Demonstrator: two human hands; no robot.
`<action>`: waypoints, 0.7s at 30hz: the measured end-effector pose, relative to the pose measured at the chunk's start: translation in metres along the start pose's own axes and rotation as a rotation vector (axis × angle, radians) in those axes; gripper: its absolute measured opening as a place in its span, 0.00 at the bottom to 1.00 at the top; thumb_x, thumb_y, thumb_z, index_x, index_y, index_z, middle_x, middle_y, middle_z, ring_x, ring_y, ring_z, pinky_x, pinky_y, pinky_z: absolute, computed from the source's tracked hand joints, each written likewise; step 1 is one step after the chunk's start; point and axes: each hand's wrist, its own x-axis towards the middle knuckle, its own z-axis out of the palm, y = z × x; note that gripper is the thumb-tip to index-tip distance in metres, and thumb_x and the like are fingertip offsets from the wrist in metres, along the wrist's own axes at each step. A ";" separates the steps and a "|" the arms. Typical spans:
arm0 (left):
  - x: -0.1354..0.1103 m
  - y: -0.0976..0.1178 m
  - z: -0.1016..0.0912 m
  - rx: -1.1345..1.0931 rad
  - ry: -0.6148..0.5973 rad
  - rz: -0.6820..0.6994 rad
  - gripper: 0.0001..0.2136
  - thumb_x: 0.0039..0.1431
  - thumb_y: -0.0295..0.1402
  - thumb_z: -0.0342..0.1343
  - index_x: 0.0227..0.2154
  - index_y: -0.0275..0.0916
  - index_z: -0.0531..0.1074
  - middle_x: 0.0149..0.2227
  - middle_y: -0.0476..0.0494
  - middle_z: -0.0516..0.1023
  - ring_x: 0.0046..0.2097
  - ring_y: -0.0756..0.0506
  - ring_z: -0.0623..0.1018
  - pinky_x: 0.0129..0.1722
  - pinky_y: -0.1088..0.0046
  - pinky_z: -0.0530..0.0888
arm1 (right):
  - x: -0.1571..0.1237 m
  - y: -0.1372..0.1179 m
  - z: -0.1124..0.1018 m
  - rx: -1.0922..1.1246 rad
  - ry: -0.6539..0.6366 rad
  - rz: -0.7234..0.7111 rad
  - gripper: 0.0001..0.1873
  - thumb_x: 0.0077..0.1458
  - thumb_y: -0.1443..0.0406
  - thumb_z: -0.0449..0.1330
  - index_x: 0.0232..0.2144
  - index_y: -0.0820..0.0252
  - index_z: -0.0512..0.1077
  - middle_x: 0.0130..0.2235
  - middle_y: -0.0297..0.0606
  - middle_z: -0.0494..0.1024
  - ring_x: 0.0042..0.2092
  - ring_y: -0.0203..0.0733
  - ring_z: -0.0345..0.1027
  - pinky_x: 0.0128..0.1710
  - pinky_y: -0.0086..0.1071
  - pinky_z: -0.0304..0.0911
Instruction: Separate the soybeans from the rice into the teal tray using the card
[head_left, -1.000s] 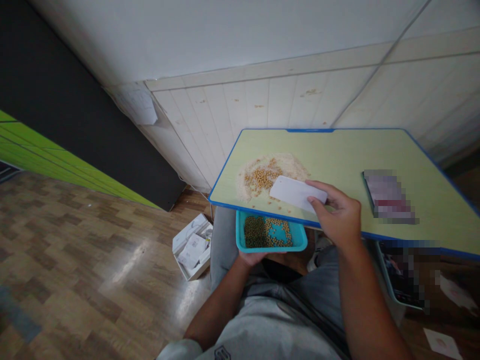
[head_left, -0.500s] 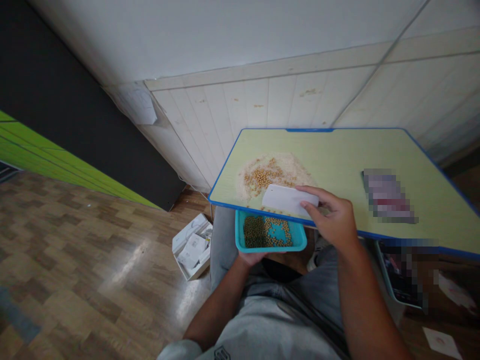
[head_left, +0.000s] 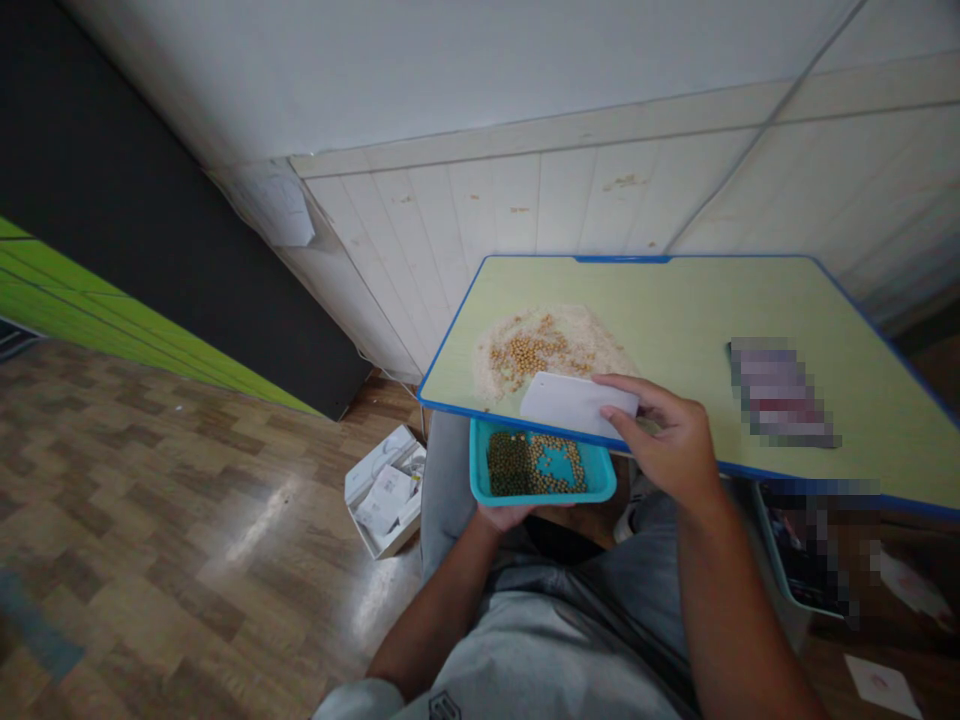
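Note:
My right hand (head_left: 667, 425) grips a flat white plastic scraper (head_left: 568, 398) between thumb and fingers. The scraper lies low against the table top, at its near blue edge. Just beyond it spreads a patch of pale grains (head_left: 585, 325) with yellow soybeans (head_left: 525, 352) mixed in. Below that edge, a turquoise tray (head_left: 477, 470) is supported from underneath by my left hand (head_left: 514, 516), whose fingers are mostly hidden under it. Inside the tray, green beans (head_left: 508, 465) fill the left part and soybeans (head_left: 574, 463) lie scattered in the right.
The light-green table (head_left: 697, 300) with a blue rim stands against the white panelled wall (head_left: 495, 215). A blurred-out flat item (head_left: 784, 392) lies on its right side. On the wooden floor sits an open white box (head_left: 386, 495), left of my leg.
The scraper has slid slightly toward me, to the table's near edge. Soybeans that lay along that edge are no longer seen there, and a few pale bits now show among the green beans.

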 end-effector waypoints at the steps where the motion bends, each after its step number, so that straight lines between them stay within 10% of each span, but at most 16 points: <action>1: 0.001 0.000 -0.002 0.005 -0.010 0.000 0.32 0.76 0.56 0.41 0.75 0.52 0.65 0.77 0.40 0.67 0.79 0.21 0.60 0.70 0.13 0.47 | 0.000 0.000 0.001 0.000 0.013 0.000 0.16 0.62 0.64 0.67 0.50 0.49 0.87 0.50 0.37 0.91 0.48 0.50 0.87 0.45 0.42 0.81; 8: 0.006 -0.001 -0.019 0.044 -0.088 0.058 0.33 0.76 0.58 0.41 0.73 0.49 0.68 0.77 0.39 0.66 0.80 0.23 0.58 0.73 0.21 0.53 | 0.006 -0.014 0.022 0.012 0.004 -0.040 0.17 0.63 0.65 0.64 0.51 0.49 0.86 0.52 0.36 0.90 0.53 0.49 0.86 0.53 0.43 0.81; 21: -0.006 0.013 -0.001 0.005 0.154 0.189 0.33 0.72 0.59 0.46 0.72 0.50 0.71 0.79 0.42 0.64 0.80 0.17 0.50 0.72 0.18 0.49 | 0.023 -0.032 0.069 0.071 -0.110 -0.170 0.24 0.64 0.71 0.59 0.55 0.46 0.85 0.55 0.31 0.89 0.56 0.46 0.85 0.57 0.41 0.81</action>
